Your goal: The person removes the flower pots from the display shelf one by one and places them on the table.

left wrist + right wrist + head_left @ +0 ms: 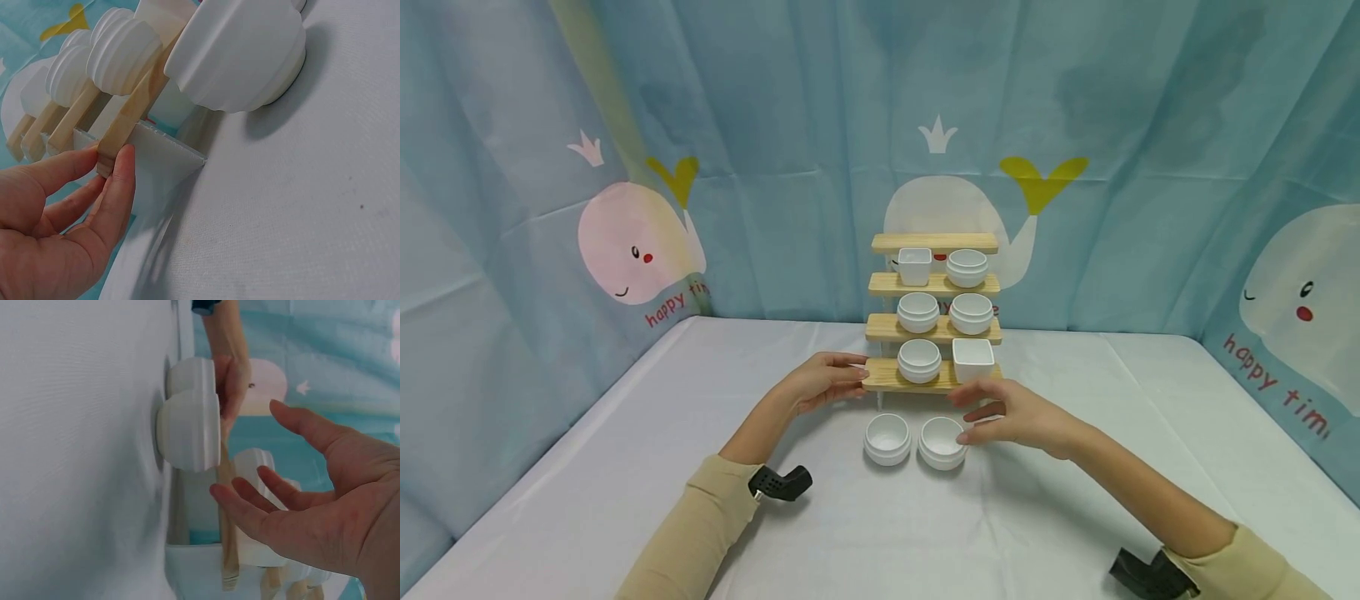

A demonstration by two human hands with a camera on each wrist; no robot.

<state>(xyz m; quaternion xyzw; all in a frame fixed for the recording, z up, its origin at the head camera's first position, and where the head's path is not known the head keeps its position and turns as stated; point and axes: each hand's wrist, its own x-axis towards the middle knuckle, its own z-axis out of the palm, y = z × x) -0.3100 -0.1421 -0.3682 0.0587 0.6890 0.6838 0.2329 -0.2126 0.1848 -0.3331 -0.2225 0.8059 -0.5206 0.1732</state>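
1. Beige sleeves [700, 517] lay nearest, on the white-clothed counter [625, 467].
2. Left grip [823, 381] pinched the bottom board of the tiered wooden shelf [934, 327].
3. Right grip [1018, 414] hovered released beside two round white ceramic bowls [942, 442] before that shelf.

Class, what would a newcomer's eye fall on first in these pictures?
A stepped wooden shelf rack at the table's middle, with white pots on its tiers, stands out against the whale-print curtain. The left hand grips the lowest shelf's left end, while the right hand hovers open beside two round white pots on the tablecloth.
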